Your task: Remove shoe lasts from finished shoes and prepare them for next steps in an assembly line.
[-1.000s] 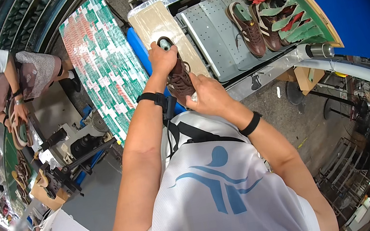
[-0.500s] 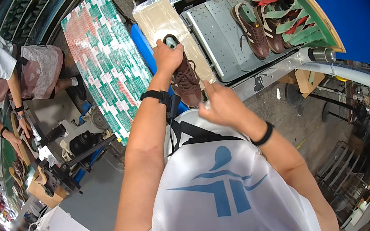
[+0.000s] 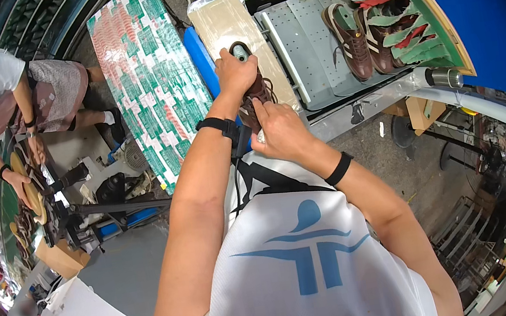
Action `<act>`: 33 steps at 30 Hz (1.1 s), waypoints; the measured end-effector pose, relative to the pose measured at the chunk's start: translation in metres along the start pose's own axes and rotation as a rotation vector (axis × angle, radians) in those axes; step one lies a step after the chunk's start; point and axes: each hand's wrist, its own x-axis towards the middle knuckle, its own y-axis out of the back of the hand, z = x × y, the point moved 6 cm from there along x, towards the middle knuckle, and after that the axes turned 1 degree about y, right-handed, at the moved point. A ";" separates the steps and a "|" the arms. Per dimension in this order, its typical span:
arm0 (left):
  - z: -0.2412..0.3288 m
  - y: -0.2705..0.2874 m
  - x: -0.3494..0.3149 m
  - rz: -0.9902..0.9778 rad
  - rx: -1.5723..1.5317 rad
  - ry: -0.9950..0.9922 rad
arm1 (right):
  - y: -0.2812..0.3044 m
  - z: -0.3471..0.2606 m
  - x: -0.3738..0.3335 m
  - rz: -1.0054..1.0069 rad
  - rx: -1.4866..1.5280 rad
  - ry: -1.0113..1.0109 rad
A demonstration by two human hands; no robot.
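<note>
Shoe (image 3: 249,109), dark brown, low-cut, with brown laces: position?

— Toe toward the wearer, near edge of a long beige worktop (image 3: 224,17) with a glossy film-like surface. Both hands partly cover it.

— State of the hands?

— Left hand (image 3: 238,72) closed around the shoe near its collar, heel opening showing past the fingers. Right hand (image 3: 278,129) at the toe end, thumb and fingers pinching a small white wad (image 3: 261,136); material can't be told.

— Progress?

— Laces in, one loop standing out at the right side. Shoe looks assembled; handling at the toe seems under way, not finished. How much is left doesn't show.

— Further out?

— Two dark brown shoes with pale stripes (image 3: 351,48) side by side on a grey perforated metal plate (image 3: 300,36), toes toward the wearer, just before a curtain of ragged green and red strips (image 3: 408,36). They look further along, my reading only. The shoe in hand isn't with them yet.
</note>
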 end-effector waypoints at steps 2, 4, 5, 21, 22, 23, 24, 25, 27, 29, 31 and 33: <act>-0.001 0.001 0.000 0.004 -0.001 -0.003 | 0.001 -0.002 0.001 0.032 -0.008 -0.008; -0.002 0.002 -0.001 0.010 -0.004 -0.011 | 0.003 -0.002 0.002 0.024 0.028 -0.036; -0.001 0.002 -0.001 0.011 -0.004 -0.012 | 0.005 -0.001 0.002 0.025 0.027 -0.036; 0.001 0.004 -0.003 0.022 0.006 -0.012 | 0.026 0.004 0.003 -0.002 0.054 0.011; 0.002 0.004 -0.003 0.017 0.007 -0.016 | 0.028 0.002 0.006 0.028 0.045 0.034; 0.003 0.005 -0.003 0.016 0.007 -0.015 | 0.026 0.002 0.007 0.027 0.046 0.033; 0.003 0.005 -0.003 0.005 0.009 -0.015 | 0.020 0.000 0.007 -0.010 0.050 0.060; 0.003 0.006 -0.004 -0.005 0.009 -0.015 | 0.015 -0.001 0.007 -0.046 0.054 0.088; 0.004 0.006 -0.004 -0.017 0.006 -0.018 | 0.009 0.003 0.005 -0.060 0.005 0.074; 0.002 0.006 -0.003 -0.027 0.003 -0.019 | 0.006 0.003 0.003 -0.073 -0.042 0.063; -0.001 0.006 -0.003 -0.019 0.006 -0.010 | 0.005 0.000 0.000 -0.104 -0.074 0.051; -0.002 0.004 -0.003 -0.002 0.014 -0.003 | 0.007 -0.001 0.000 -0.100 -0.026 0.045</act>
